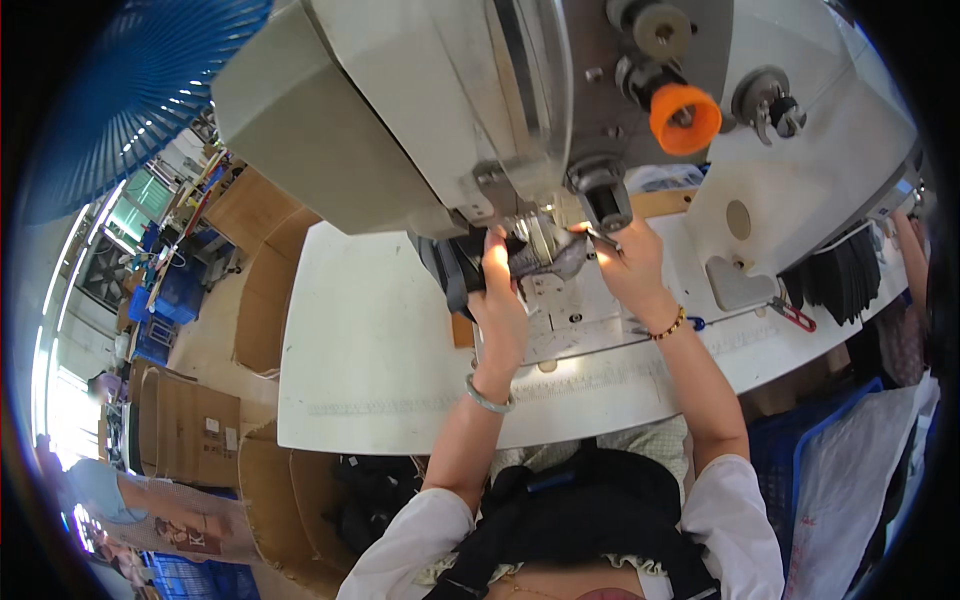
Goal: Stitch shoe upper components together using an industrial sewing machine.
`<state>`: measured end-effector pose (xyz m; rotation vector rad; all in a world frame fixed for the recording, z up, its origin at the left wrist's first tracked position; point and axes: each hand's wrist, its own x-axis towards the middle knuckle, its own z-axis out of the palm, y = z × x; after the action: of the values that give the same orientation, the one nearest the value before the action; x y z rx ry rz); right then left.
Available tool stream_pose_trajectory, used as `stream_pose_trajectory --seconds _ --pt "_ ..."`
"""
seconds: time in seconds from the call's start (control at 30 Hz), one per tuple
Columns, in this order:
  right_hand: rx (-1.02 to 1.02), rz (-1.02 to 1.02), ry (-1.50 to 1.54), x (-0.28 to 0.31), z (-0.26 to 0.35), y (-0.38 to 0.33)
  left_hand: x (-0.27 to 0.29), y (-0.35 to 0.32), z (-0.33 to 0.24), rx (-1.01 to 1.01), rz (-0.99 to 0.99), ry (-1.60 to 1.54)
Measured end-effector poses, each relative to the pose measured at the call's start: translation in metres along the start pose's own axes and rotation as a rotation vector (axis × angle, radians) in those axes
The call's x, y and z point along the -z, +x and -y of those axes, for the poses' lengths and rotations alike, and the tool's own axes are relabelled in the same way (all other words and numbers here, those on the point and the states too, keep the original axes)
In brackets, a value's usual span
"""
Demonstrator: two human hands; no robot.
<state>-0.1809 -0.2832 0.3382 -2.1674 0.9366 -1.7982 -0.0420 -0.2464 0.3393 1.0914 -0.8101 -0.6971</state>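
Under the head of a white sewing machine [450, 110], a black and grey fabric piece [455, 270] lies at the needle area. My left hand [498, 318] is closed on it, with the thumb pressed on top close to the presser foot. On the other side of the needle, my right hand [635, 268] is closed, fingertips together by the grey end of the piece. A thin dark item shows at those fingertips, too small to name. The machine head hides part of the fabric and some of my fingers.
Red-handled thread snips [795, 315] and a stack of black fabric pieces [835, 272] lie at the right on the white table [350, 340]. A blue fan [130, 90] stands upper left. Cardboard boxes [275, 290] flank the table's left; a blue crate [810, 430] sits lower right.
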Motion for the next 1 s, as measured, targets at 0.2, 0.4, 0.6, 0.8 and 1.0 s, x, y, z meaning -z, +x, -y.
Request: stream_pose_trajectory --seconds 0.2,0.4,0.6,0.8,1.0 --pt "0.145 -0.018 0.097 0.003 -0.005 0.007 0.006 -0.001 -0.004 0.022 0.084 0.049" --pt "0.235 0.105 0.003 0.014 -0.006 0.012 0.003 0.004 0.002 -0.032 0.051 -0.016" --pt "0.219 0.157 0.012 0.021 -0.001 0.015 0.005 -0.013 0.008 -0.349 -0.012 0.325" --pt "0.291 0.172 0.015 0.024 -0.002 0.017 0.008 -0.022 0.007 0.014 0.040 -0.081" --pt "0.400 0.167 -0.172 0.024 0.005 0.009 0.028 0.007 0.011 -0.373 0.212 0.324"
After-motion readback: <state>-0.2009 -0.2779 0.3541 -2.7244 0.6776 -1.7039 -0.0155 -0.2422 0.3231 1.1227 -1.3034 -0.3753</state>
